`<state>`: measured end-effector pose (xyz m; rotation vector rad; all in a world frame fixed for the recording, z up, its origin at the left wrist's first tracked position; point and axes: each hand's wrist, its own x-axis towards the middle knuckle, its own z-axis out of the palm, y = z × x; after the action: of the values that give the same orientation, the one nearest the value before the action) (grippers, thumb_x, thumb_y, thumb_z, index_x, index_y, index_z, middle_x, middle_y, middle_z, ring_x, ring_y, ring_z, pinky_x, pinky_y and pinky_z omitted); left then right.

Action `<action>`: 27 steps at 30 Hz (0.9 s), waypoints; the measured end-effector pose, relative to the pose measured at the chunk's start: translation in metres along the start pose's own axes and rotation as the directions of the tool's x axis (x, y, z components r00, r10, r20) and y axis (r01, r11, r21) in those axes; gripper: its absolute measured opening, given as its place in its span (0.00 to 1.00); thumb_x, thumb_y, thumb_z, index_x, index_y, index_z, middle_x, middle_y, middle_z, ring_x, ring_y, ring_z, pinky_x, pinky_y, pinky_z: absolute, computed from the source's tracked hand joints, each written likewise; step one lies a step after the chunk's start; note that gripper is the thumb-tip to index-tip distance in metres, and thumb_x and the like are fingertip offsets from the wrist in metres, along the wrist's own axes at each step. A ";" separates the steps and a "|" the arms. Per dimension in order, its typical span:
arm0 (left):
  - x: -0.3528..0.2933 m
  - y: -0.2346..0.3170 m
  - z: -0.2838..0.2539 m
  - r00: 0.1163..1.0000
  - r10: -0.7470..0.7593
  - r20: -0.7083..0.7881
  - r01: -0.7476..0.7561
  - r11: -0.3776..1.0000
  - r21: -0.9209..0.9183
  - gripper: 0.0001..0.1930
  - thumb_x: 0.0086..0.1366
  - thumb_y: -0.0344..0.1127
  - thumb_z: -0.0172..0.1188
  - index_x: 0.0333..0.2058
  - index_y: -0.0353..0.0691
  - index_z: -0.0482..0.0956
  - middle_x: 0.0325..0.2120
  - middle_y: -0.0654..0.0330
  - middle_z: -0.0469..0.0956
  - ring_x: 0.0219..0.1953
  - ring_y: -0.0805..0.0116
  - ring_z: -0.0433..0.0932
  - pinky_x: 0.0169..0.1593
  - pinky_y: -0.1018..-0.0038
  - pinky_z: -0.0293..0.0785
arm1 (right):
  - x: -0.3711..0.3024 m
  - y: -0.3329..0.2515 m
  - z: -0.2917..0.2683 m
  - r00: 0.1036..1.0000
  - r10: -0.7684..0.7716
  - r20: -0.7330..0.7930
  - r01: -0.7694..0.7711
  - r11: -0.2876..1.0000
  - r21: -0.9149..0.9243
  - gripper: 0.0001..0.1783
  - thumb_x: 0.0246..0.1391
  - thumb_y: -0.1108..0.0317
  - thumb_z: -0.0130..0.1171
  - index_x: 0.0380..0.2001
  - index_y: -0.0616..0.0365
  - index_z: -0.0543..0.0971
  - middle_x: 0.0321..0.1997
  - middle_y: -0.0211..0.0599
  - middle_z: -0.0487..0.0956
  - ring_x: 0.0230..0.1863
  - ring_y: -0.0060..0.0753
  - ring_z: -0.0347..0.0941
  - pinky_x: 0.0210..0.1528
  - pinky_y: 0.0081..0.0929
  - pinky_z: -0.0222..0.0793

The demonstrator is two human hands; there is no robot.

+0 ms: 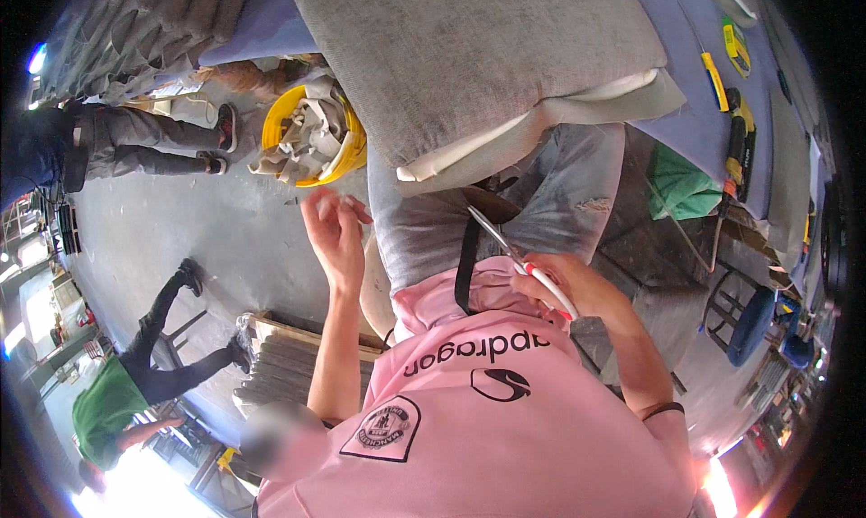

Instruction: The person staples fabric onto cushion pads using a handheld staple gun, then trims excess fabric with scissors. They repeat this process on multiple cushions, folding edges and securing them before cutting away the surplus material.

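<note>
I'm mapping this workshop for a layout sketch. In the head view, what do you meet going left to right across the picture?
Person in a green top → yellow bucket of fabric scraps → left hand → scissors in the right hand → green cloth → blue stool.

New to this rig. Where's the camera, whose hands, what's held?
No machine: one fisheye camera on a person's head looks down, so edges bend. The pink shirt and forearms are the wearer's own. The right hand grips scissors, blades toward a grey cushion on a blue-covered table. The left hand is raised; whether it holds anything is unclear. A yellow bucket of cloth scraps stands on the floor. Other people work at left.
</note>
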<state>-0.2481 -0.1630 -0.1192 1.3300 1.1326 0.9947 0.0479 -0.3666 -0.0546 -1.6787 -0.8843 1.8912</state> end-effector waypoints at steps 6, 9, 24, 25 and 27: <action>0.015 0.044 0.038 0.981 0.148 0.128 -0.192 0.853 0.486 0.07 0.70 0.33 0.67 0.38 0.34 0.84 0.29 0.57 0.78 0.27 0.67 0.74 0.32 0.67 0.70 | 0.011 -0.024 0.000 0.999 0.011 0.047 -0.005 0.989 -0.145 0.31 0.70 0.35 0.65 0.39 0.57 0.84 0.19 0.31 0.79 0.20 0.27 0.78 0.22 0.33 0.70; 0.021 0.051 0.056 0.978 0.147 0.151 -0.209 0.764 0.610 0.12 0.68 0.37 0.72 0.32 0.34 0.82 0.25 0.54 0.77 0.24 0.60 0.74 0.30 0.63 0.70 | 0.015 -0.019 0.001 0.997 -0.050 0.053 0.056 0.993 -0.108 0.29 0.71 0.39 0.66 0.41 0.59 0.82 0.24 0.28 0.80 0.22 0.24 0.78 0.23 0.30 0.73; 0.027 -0.016 0.006 0.867 -0.321 0.381 0.331 0.943 0.041 0.14 0.83 0.40 0.51 0.47 0.36 0.80 0.27 0.70 0.67 0.32 0.80 0.67 0.35 0.76 0.64 | 0.014 -0.014 0.013 0.994 0.011 0.108 -0.008 1.000 -0.028 0.33 0.74 0.33 0.59 0.40 0.57 0.86 0.30 0.33 0.82 0.29 0.21 0.80 0.29 0.29 0.73; 0.023 -0.021 0.008 0.879 -0.281 0.386 0.257 0.960 0.112 0.15 0.83 0.42 0.52 0.45 0.35 0.81 0.26 0.70 0.67 0.31 0.80 0.66 0.34 0.75 0.64 | 0.011 -0.021 0.012 0.995 0.013 0.095 -0.006 0.997 -0.072 0.34 0.74 0.33 0.59 0.40 0.58 0.86 0.30 0.35 0.83 0.30 0.25 0.81 0.30 0.31 0.74; 0.006 -0.008 0.011 0.880 -0.263 0.395 0.161 0.949 0.272 0.18 0.82 0.45 0.56 0.39 0.34 0.81 0.24 0.69 0.68 0.30 0.78 0.65 0.33 0.72 0.63 | 0.000 -0.033 0.011 0.997 0.025 0.069 -0.016 0.991 -0.136 0.35 0.74 0.33 0.59 0.41 0.59 0.86 0.31 0.40 0.85 0.30 0.34 0.83 0.33 0.36 0.76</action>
<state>-0.2368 -0.1596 -0.1287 1.4807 1.0449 0.3842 0.0345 -0.3454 -0.0305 -1.7139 -1.0490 1.9539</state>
